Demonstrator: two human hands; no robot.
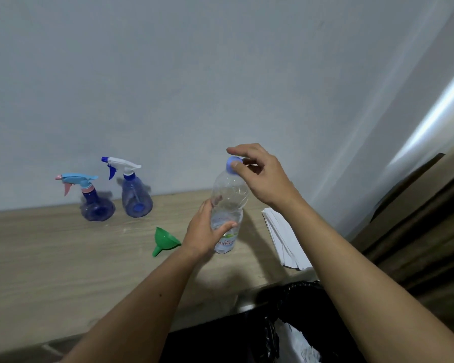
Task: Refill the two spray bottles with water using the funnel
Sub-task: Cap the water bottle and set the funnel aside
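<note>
A clear plastic water bottle (228, 197) stands upright on the wooden table (63, 252). My left hand (205, 231) grips its lower body. My right hand (257, 174) pinches its blue cap (232, 165) from above. A green funnel (164, 241) lies on its side just left of my left hand. Two blue spray bottles stand at the back by the wall: one with a light-blue and pink trigger head (95, 203) on the left, one with a white and blue trigger head (135, 195) to its right. Both have their heads on.
A stack of white paper (283, 239) lies on the table right of the water bottle. A bin lined with a black bag (294, 315) sits below the table's front edge. A grey wall rises behind the table. Brown furniture stands at the right.
</note>
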